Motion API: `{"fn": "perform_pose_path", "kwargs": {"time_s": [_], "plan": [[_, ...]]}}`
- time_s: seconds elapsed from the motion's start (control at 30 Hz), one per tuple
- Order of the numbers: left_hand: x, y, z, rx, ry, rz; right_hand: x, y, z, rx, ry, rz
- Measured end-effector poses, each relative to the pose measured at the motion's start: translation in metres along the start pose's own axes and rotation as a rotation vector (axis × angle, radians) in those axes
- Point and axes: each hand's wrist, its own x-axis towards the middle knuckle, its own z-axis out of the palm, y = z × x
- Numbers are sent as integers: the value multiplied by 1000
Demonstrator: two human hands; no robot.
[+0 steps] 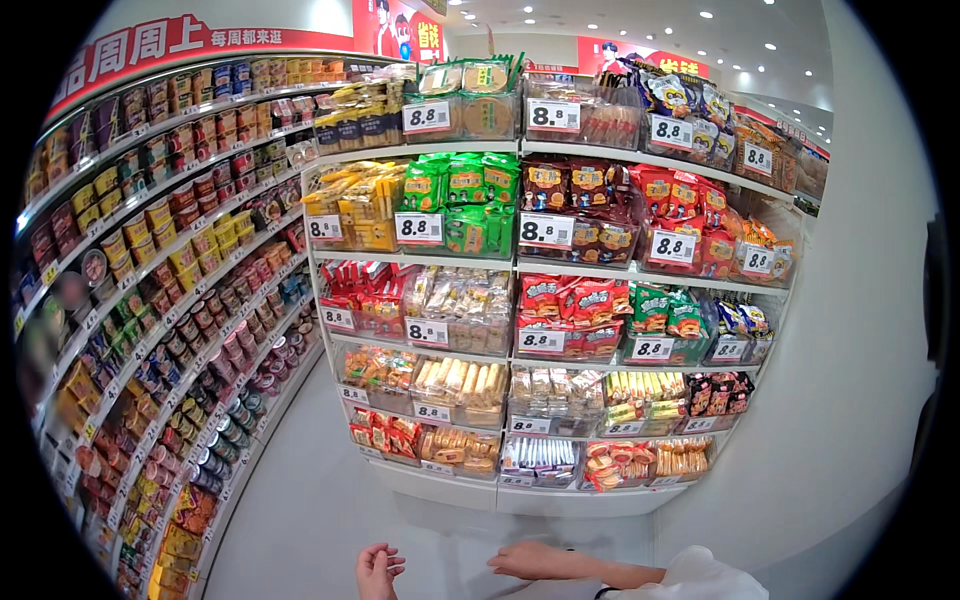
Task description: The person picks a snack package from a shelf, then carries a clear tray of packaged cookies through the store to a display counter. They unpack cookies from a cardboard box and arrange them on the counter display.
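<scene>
Hovering our left hand (378,572) and right hand (535,561) low before snack shelf (500,495), both open, empty; careless reach could topple bottom-row packets (538,458).

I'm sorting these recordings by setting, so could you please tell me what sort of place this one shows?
Most likely a supermarket or snack shop aisle: clear bins of packaged snacks fill the end shelf unit, white price tags front each bin, and a long shelf of instant noodle cups runs along the left. Both hands are empty.
</scene>
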Motion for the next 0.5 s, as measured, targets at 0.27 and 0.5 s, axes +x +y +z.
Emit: {"fn": "perform_pose_path", "kwargs": {"time_s": [0.27,0.5], "plan": [[17,10,-111,-36,101,9,110,-40,2,-6,77,-221],[74,29,-190,12,125,-11,227,-55,-12,-55,-43,-154]]}}
